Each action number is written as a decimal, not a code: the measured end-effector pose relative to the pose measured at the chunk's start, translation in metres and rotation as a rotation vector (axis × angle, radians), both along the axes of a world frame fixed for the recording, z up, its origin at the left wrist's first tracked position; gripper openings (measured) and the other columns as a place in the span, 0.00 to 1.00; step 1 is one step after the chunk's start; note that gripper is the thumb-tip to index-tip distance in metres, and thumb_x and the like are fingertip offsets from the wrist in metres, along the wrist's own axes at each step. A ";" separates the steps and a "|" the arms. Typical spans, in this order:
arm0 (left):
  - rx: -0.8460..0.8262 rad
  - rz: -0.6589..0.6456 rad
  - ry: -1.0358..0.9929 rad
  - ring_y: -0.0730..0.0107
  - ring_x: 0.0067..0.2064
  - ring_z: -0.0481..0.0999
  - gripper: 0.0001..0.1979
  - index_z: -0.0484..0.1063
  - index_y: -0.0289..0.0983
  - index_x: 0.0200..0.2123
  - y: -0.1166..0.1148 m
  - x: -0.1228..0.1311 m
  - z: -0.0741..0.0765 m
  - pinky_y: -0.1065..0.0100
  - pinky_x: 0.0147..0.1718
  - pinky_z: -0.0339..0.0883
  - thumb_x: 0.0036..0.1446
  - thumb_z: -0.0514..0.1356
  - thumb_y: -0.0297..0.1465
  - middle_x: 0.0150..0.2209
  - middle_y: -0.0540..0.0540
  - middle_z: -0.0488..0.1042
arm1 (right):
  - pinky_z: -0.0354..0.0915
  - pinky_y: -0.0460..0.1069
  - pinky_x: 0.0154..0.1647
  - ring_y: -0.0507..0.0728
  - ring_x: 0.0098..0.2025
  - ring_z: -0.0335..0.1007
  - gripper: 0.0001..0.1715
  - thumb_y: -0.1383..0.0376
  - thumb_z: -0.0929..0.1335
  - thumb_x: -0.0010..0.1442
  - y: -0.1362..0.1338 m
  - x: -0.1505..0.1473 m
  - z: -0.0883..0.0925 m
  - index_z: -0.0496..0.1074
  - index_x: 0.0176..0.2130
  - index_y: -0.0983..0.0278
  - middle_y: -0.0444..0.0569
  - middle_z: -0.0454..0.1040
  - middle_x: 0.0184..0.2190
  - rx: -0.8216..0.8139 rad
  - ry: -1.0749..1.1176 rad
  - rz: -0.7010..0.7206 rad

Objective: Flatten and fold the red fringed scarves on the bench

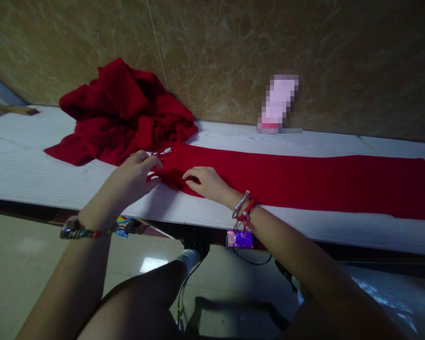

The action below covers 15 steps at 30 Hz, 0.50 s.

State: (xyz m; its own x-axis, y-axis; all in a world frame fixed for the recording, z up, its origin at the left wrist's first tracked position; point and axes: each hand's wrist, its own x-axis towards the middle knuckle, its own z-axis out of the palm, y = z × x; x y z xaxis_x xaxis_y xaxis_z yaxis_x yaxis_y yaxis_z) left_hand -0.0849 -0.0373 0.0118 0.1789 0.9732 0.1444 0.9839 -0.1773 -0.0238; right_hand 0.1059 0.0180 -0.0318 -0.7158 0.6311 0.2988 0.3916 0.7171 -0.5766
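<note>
A long red scarf (304, 182) lies flat along the white wood-grain board (38, 174), with its fringed end toward the left. My left hand (132, 177) is at that fringe, its thumb and forefinger apart and loose red strands around the fingertips. Over the near corner of the same end, my right hand (208, 182) has its thumb and fingertips pinched close together on a dark, bunched bit of the scarf. Behind my left hand sits a crumpled heap of red fringed cloth (116, 113).
A marbled wall (233, 47) rises behind the board. Against it leans a pink-white rectangular item (279, 101), blurred out. Below the board's front edge are a purple packet (244, 239), dark cables and my legs. A small wooden piece (21, 110) lies far left.
</note>
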 end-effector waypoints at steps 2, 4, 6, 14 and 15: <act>-0.032 -0.115 -0.017 0.63 0.40 0.68 0.11 0.73 0.35 0.38 0.005 0.001 -0.004 0.64 0.42 0.65 0.52 0.55 0.28 0.40 0.40 0.67 | 0.62 0.48 0.46 0.52 0.41 0.71 0.11 0.75 0.65 0.57 0.002 0.000 -0.002 0.75 0.38 0.68 0.51 0.78 0.39 -0.010 0.016 0.001; -0.059 -0.195 -0.026 0.64 0.39 0.68 0.11 0.75 0.37 0.36 0.009 0.003 -0.007 0.65 0.41 0.64 0.51 0.55 0.26 0.39 0.43 0.67 | 0.63 0.48 0.44 0.52 0.40 0.71 0.11 0.75 0.66 0.55 0.004 0.000 -0.003 0.75 0.39 0.67 0.50 0.78 0.38 -0.022 0.012 0.004; -0.062 -0.249 -0.018 0.64 0.40 0.67 0.12 0.76 0.38 0.37 0.012 0.005 -0.010 0.65 0.42 0.64 0.52 0.54 0.26 0.39 0.43 0.68 | 0.63 0.47 0.43 0.51 0.40 0.71 0.12 0.75 0.66 0.55 0.004 0.000 -0.003 0.75 0.39 0.66 0.49 0.78 0.38 -0.045 0.017 0.010; -0.068 -0.199 0.181 0.62 0.40 0.67 0.14 0.78 0.35 0.32 0.002 0.004 0.003 0.62 0.43 0.64 0.55 0.51 0.27 0.41 0.39 0.67 | 0.61 0.46 0.42 0.51 0.37 0.69 0.10 0.74 0.66 0.55 0.004 0.001 -0.002 0.76 0.38 0.69 0.50 0.77 0.35 -0.059 0.015 0.025; -0.074 -0.169 0.185 0.63 0.40 0.67 0.13 0.78 0.35 0.31 0.001 0.003 0.005 0.62 0.43 0.64 0.55 0.52 0.28 0.41 0.39 0.68 | 0.60 0.46 0.43 0.51 0.38 0.69 0.09 0.74 0.66 0.56 0.004 0.001 -0.002 0.76 0.37 0.68 0.50 0.76 0.36 -0.037 0.011 0.043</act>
State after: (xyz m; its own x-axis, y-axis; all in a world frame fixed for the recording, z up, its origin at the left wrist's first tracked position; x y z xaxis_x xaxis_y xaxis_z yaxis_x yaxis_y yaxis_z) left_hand -0.0822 -0.0364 0.0170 0.3568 0.9339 0.0239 0.9202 -0.3469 -0.1816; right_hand 0.1069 0.0220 -0.0333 -0.7393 0.6107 0.2838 0.3545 0.7113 -0.6070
